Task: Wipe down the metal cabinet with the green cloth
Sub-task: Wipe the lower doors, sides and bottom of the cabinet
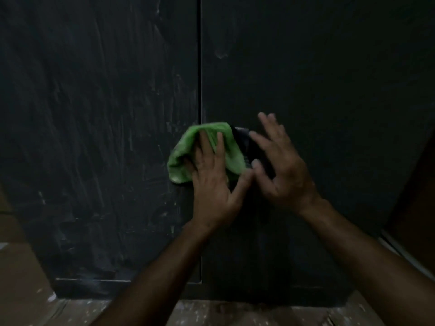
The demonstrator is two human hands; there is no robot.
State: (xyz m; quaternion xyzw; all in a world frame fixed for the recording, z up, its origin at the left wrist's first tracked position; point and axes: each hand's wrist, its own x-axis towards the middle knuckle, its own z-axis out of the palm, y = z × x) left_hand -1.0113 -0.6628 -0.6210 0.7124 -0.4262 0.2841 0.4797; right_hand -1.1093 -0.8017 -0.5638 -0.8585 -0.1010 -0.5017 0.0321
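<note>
The dark metal cabinet fills the view, with two doors that meet at a vertical seam. The left door carries pale smears and streaks. A bunched green cloth lies against the doors right at the seam. My left hand presses flat on the cloth with straight fingers. My right hand is just to the right, fingers spread and blurred, over a dark handle-like part of the right door. Whether it touches that part I cannot tell.
A dusty, speckled floor runs along the cabinet's base. A brownish surface stands at the left and a dark wall or panel at the right edge.
</note>
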